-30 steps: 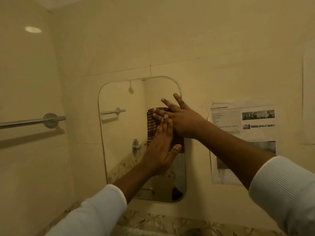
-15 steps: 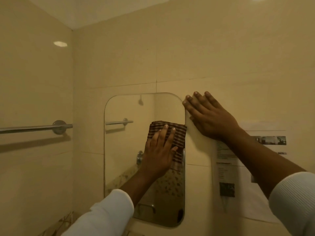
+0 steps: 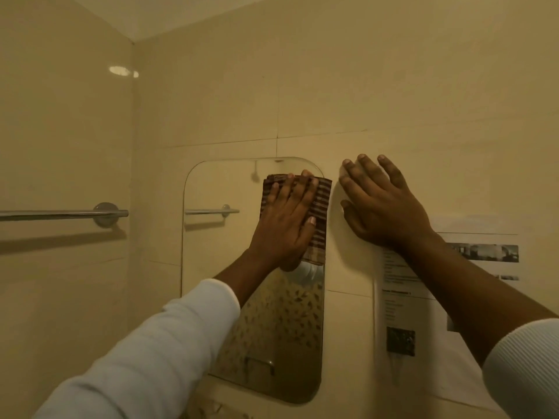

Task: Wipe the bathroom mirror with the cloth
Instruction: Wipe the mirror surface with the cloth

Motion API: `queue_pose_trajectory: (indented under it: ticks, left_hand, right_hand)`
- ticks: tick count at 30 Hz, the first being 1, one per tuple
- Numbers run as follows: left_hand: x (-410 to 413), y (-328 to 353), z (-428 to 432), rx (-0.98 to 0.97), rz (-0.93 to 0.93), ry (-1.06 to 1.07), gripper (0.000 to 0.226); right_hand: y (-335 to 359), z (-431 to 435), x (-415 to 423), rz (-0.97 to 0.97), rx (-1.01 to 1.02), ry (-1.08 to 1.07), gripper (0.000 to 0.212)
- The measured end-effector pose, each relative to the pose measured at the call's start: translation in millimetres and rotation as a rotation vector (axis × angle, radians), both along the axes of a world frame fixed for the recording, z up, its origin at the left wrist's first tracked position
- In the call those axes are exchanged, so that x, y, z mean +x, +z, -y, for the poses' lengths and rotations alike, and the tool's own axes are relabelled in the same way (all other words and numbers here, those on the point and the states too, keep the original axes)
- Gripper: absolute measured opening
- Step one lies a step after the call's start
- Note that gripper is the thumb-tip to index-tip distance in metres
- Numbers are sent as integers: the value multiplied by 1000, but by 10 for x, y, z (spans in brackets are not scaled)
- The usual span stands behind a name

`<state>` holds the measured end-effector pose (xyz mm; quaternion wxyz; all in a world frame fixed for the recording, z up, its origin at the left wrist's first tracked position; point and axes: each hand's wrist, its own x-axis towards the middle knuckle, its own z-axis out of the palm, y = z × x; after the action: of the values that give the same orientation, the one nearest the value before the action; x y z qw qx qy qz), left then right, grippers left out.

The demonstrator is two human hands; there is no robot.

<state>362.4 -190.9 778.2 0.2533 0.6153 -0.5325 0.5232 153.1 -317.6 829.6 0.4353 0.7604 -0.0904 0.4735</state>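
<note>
Cloth point(image 3: 320, 207) moved up mirror point(image 3: 217, 267), long axis vertical; left hand point(image 3: 287, 219) flat on it.

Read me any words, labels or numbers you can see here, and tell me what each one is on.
Nothing can be read.
Paper notice on the wall, right of the mirror: lines of print, a heading and small photos, all too blurred to read.
Cloth under the left hand: stripes only, no lettering seen.
Towel bar: no marking seen.
Right hand, flat on the wall, covers part of the notice.
</note>
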Motion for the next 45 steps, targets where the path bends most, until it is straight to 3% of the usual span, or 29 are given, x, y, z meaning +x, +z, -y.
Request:
queue_pose_trajectory:
  ticks: [6, 9, 22, 38, 45]
  left_hand:
    - [170, 147, -66, 12, 155, 45, 72]
    - [219, 196, -94, -5, 178, 50, 75]
    - [421, 440, -246, -82, 16, 73, 68]
    - [1435, 486, -738, -75, -40, 71, 73]
    - [1683, 360, -800, -218, -266, 68, 73]
  right_hand:
    - [-17, 108, 56, -141, -200, -4, 62]
    - [-13, 115, 62, -149, -205, -30, 64]
    - [4, 129, 67, -209, -211, -91, 66]
    - [-22, 188, 93, -203, -222, -55, 65]
    - [-17, 156, 76, -193, -228, -38, 66]
